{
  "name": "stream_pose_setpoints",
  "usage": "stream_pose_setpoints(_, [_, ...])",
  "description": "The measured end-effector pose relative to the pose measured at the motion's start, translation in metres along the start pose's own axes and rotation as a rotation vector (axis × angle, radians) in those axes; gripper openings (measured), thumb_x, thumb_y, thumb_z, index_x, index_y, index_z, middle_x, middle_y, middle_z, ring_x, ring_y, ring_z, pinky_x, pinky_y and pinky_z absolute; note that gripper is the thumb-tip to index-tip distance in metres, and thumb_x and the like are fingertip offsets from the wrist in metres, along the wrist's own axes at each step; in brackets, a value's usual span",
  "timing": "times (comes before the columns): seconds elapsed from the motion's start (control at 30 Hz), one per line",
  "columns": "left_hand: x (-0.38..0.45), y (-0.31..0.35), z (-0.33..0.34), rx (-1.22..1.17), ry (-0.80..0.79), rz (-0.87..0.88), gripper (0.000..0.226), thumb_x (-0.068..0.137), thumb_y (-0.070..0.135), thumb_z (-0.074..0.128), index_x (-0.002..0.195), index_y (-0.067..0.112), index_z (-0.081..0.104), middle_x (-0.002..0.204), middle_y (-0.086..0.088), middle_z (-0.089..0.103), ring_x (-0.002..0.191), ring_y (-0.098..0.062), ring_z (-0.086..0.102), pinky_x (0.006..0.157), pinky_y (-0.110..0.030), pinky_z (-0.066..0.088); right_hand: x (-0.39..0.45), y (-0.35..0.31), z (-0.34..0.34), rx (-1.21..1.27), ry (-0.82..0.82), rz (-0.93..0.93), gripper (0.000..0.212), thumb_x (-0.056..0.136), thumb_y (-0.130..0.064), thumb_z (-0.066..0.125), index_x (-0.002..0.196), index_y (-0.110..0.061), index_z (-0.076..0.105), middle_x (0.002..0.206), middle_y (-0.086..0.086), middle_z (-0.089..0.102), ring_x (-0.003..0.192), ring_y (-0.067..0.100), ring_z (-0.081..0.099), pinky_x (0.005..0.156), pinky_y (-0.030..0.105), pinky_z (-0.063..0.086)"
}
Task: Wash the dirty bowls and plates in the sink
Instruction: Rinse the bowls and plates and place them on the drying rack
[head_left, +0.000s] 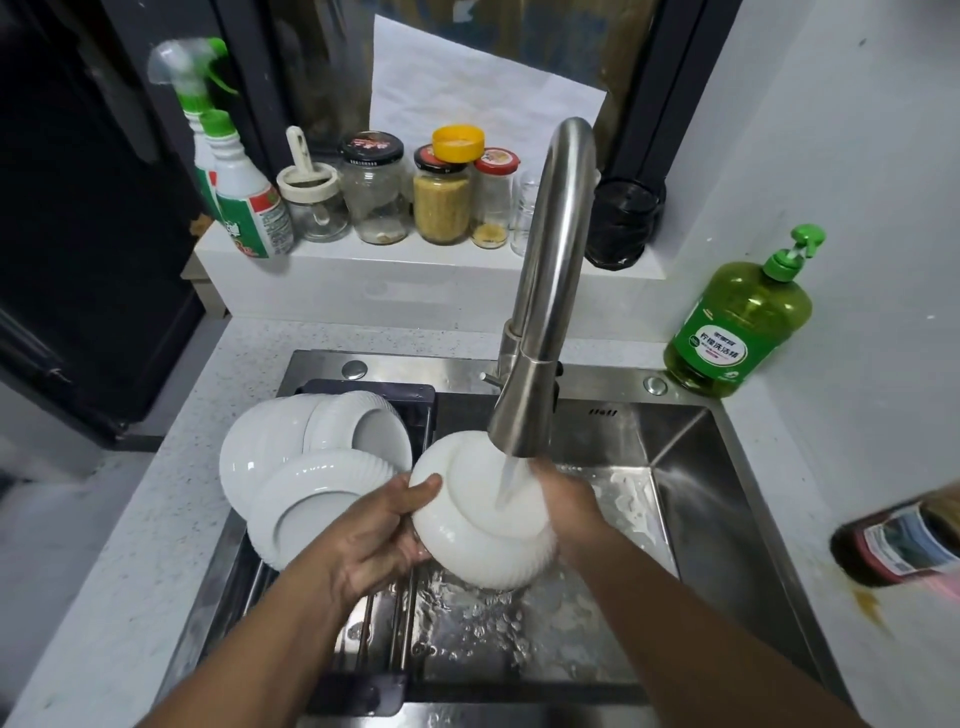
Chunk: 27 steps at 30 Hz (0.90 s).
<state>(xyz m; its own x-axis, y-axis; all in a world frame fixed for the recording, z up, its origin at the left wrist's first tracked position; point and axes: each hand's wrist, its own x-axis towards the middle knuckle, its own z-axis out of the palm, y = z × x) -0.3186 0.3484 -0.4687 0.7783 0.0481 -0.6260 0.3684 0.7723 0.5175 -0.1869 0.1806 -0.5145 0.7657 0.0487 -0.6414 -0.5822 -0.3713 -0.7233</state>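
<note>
Your left hand (387, 530) grips the rim of a white ribbed bowl (483, 540), thumb lying across its upper edge and fingers curled beneath. The bowl is held upside down and tilted, its foot ring facing up, over the stainless steel sink (727, 519). Your right hand (563, 506) holds the opposite side of the bowl; its fingers wrap around the far edge and are partly hidden by it.

A stream of water (511, 480) falls from the steel pull-down faucet (545, 291) straight onto the bowl's upturned base. Water and suds splash on the sink floor below the bowl.

To your left, three more white dishes (291, 467) lean together on a drying rack (374, 613) that spans the left part of the sink: a larger rounded bowl at the back, a ribbed bowl against it, and a ribbed plate or shallow bowl nearest your left hand, just beside the thumb.

On the counter (156, 519) at the sink's right rear corner stands a green dish soap pump bottle (737, 327). A dark bottle (904, 540) lies at the right edge of view, blurred. On the ledge behind the sink stand two spray bottles (234, 176) and a row of glass jars (410, 197), one topped by a yellow lid, with a black bag-wrapped object (623, 223) at the right end.
</note>
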Motion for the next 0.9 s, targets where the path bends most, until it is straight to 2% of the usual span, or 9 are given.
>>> stream_pose_setpoints(0.07, [-0.001,0.005,-0.002,0.059,-0.036,0.011,0.040,0.092,0.013,0.061,0.132,0.012,0.060,0.120,-0.013,0.072,0.102,-0.027,0.072,0.080,-0.048,0.062,-0.003,-0.005,-0.005,0.074,-0.018,0.040,0.056,0.080,-0.062,0.069,0.094,-0.008,0.072,0.090,0.009,0.075,0.082,0.026,0.071,0.072,0.033,0.054])
stream_pose_setpoints(0.17, [0.002,-0.010,0.009,0.236,0.047,0.043,0.046,0.094,0.034,0.062,0.138,0.022,0.055,0.125,-0.007,0.072,0.114,-0.026,0.068,0.094,-0.054,0.056,-0.011,-0.016,-0.010,0.058,0.080,0.033,0.064,0.074,-0.073,0.064,0.086,-0.010,0.071,0.088,0.009,0.074,0.085,0.029,0.070,0.087,0.041,0.056])
stream_pose_setpoints(0.3, [0.008,-0.035,0.028,0.223,0.140,-0.057,0.063,0.086,0.074,0.048,0.129,0.028,0.061,0.116,-0.002,0.075,0.113,-0.028,0.066,0.095,-0.058,0.051,-0.029,-0.031,-0.015,-0.203,0.268,-0.227,0.057,0.096,-0.060,0.039,0.087,-0.012,0.069,0.094,0.008,0.069,0.094,0.032,0.062,0.088,0.039,0.046])
stream_pose_setpoints(0.43, [0.015,-0.040,0.037,-0.027,0.135,-0.192,0.079,0.082,0.086,0.038,0.115,0.017,0.061,0.119,-0.022,0.066,0.110,-0.041,0.064,0.094,-0.062,0.051,-0.051,-0.030,-0.016,-0.399,0.280,-0.540,0.055,0.101,-0.055,0.034,0.069,-0.015,0.055,0.068,-0.002,0.062,0.072,0.022,0.060,0.071,0.034,0.047])
stream_pose_setpoints(0.53, [0.026,-0.031,0.036,-0.239,0.109,-0.249,0.074,0.090,0.071,0.051,0.123,0.005,0.058,0.119,-0.030,0.064,0.105,-0.048,0.065,0.088,-0.067,0.053,-0.054,-0.011,-0.014,-0.551,0.313,-0.909,0.044,0.097,-0.046,0.037,0.065,-0.020,0.053,0.056,-0.007,0.049,0.054,0.017,0.052,0.054,0.028,0.042])
stream_pose_setpoints(0.6, [0.031,-0.022,0.035,-0.299,0.140,-0.254,0.052,0.100,0.043,0.052,0.131,0.001,0.052,0.116,-0.030,0.062,0.102,-0.047,0.064,0.081,-0.071,0.054,-0.047,0.005,-0.017,-0.585,0.305,-1.166,0.042,0.098,-0.038,0.041,0.063,-0.020,0.054,0.056,-0.007,0.048,0.048,0.015,0.047,0.047,0.026,0.038])
stream_pose_setpoints(0.7, [0.034,-0.018,0.032,-0.203,0.239,-0.237,0.040,0.095,0.004,0.037,0.134,-0.002,0.045,0.117,-0.031,0.057,0.104,-0.046,0.059,0.093,-0.070,0.049,-0.043,0.025,-0.022,-0.666,0.226,-1.362,0.048,0.106,-0.036,0.037,0.065,-0.017,0.053,0.060,-0.005,0.048,0.052,0.015,0.043,0.049,0.032,0.040])
stream_pose_setpoints(0.8, [0.037,-0.029,0.032,-0.085,0.353,-0.131,0.035,0.098,-0.010,0.030,0.128,-0.003,0.047,0.120,-0.027,0.057,0.104,-0.043,0.058,0.098,-0.068,0.044,-0.033,0.045,-0.031,-0.653,0.209,-1.330,0.041,0.101,-0.032,0.050,0.063,-0.018,0.046,0.067,-0.009,0.041,0.062,0.013,0.040,0.059,0.033,0.040])
stream_pose_setpoints(0.9, [0.040,-0.044,0.034,-0.019,0.449,0.049,0.027,0.102,-0.010,0.037,0.121,0.002,0.053,0.105,-0.019,0.064,0.090,-0.036,0.063,0.085,-0.056,0.052,-0.027,0.059,-0.038,-0.576,0.293,-1.121,0.017,0.085,-0.026,0.071,0.074,-0.018,0.060,0.092,-0.006,0.054,0.087,0.012,0.052,0.079,0.028,0.043])
